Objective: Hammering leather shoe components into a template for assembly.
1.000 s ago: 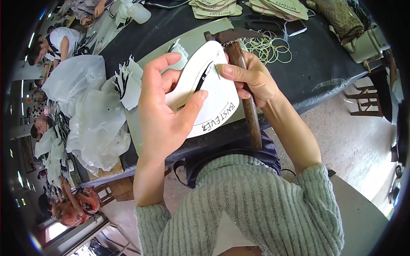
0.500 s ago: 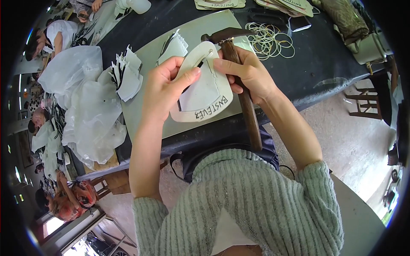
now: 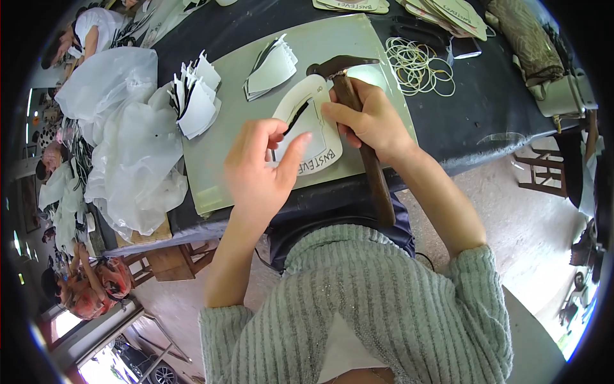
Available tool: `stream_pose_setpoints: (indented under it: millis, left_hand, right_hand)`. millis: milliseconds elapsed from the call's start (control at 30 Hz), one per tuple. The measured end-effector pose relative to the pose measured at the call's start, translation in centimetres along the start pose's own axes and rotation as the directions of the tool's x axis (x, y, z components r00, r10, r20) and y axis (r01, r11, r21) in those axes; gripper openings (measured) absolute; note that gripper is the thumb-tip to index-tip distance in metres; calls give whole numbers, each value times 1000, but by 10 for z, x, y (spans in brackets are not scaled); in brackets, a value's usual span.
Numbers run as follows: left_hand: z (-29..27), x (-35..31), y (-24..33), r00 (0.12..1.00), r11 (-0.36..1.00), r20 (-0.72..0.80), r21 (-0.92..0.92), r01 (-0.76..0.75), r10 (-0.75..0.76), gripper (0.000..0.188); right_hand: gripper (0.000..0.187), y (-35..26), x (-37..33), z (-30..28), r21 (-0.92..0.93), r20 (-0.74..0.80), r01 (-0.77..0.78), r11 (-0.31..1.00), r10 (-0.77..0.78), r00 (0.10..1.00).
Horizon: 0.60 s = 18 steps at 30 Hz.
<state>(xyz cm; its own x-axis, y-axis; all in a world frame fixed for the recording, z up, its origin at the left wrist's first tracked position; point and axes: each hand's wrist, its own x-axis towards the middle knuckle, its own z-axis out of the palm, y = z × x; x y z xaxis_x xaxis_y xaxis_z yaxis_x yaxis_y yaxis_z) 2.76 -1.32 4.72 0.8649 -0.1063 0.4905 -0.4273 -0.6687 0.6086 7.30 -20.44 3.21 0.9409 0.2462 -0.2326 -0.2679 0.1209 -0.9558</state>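
Note:
My right hand [image 3: 376, 121] is closed round the wooden handle of a hammer [image 3: 376, 182], whose dark metal head lies at the far end. Its thumb also pinches the upper right edge of a whitish, rounded template card [image 3: 314, 139]. The card has drawn lines, black lettering and a slot with a black piece showing in it. My left hand [image 3: 259, 169] is over the card's left side, thumb and fingers apart; whether a fingertip touches the card, I cannot tell. Beyond it, a stack of white and black cut pieces [image 3: 272, 70] lies on a grey-green board [image 3: 220, 182].
Another fanned stack of white and black pieces [image 3: 199, 105] sits left, beside crumpled clear plastic bags [image 3: 131, 166]. Rubber bands [image 3: 419, 67] lie right of the board. More template cards [image 3: 448, 16] and a rolled patterned bundle [image 3: 527, 45] are farther off. People work at far left.
My left hand has let go of the card, its thumb lifting away and fingers spreading. The card sits slightly lower in view, still pinched with the hammer in my right hand.

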Motion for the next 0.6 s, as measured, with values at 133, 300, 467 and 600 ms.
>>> stream_pose_setpoints:
  millis: [133, 300, 467, 600]
  left_hand:
    - [5, 5, -27, 923, 915, 240, -200, 350, -301, 31]
    - [-6, 23, -19, 898, 973, 381, 8, 232, -218, 19]
    - [-1, 44, 6, 776, 885, 602, 446, -132, -188, 9]
    - [13, 40, 2, 761, 895, 636, 403, -188, -127, 6]
  right_hand:
    - [18, 9, 3, 3, -173, 57, 63, 983, -54, 997]
    - [24, 11, 3, 7, -328, 27, 143, 934, -142, 989]
    - [22, 14, -2, 16, -493, -44, 154, 856, -202, 978]
    - [22, 28, -4, 15, -446, -67, 198, 873, -253, 965]
